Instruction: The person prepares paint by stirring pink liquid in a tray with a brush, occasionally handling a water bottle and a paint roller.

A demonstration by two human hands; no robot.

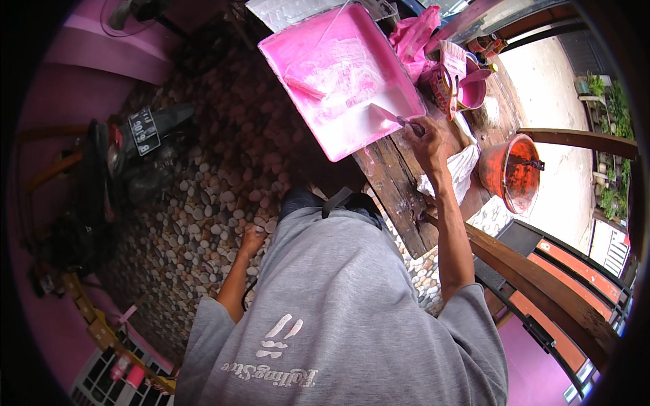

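My right hand [428, 142] is closed around the dark handle of a putty knife [386, 115]. Its pale blade reaches over the right rim into a pink paint tray [288, 51], close to the pool of whitish-pink paint at the near end. Smeared pink and white paint covers the tray's far part, where a pink strip-shaped lump [305, 88] lies. Down by my left hip hangs my left hand [253, 240], away from the table; its fingers are too small and shaded to make out.
The tray sits on a wooden table [396, 183]. Right of it stand a paint can [472, 95] with a wide brush [453, 59] on it, a white cloth [462, 169] and an orange bucket [521, 166]. A pink plastic bag [413, 37] lies behind. A motorbike [145, 152] stands left on the pebble-patterned floor.
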